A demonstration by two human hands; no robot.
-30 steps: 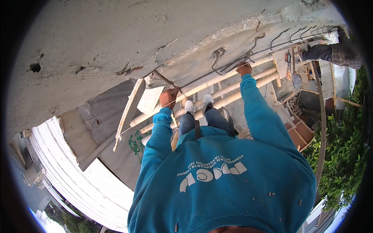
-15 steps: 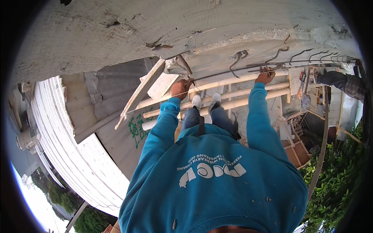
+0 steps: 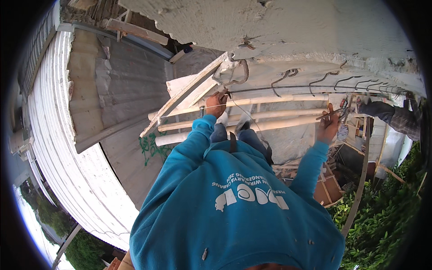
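My left hand (image 3: 216, 104) is closed in a pinch at the left end of a long thin steel rod (image 3: 288, 87). A fine loose wire (image 3: 246, 112) hangs from its fingertips and curves down past my legs. Held in my right hand (image 3: 328, 128) is a pair of pincers (image 3: 332, 113), off to the right and below the rod, apart from it. The rod runs along the concrete face under several bent steel hooks (image 3: 284, 80) that stick out of it. A thick bent bar (image 3: 243, 73) protrudes just above my left hand.
Wooden poles (image 3: 274, 123) lie crosswise below my hands, with my shoes beside them. A slanted timber (image 3: 186, 92) rises left of my left hand. Corrugated roofing (image 3: 76, 148) fills the left side. Another person's leg (image 3: 378, 109) shows at the far right, above leafy plants (image 3: 382, 202).
My right hand with the pincers has moved away from the rod, down and to the right. My left hand stays at the rod's end. The view has tilted, showing more at the upper left.
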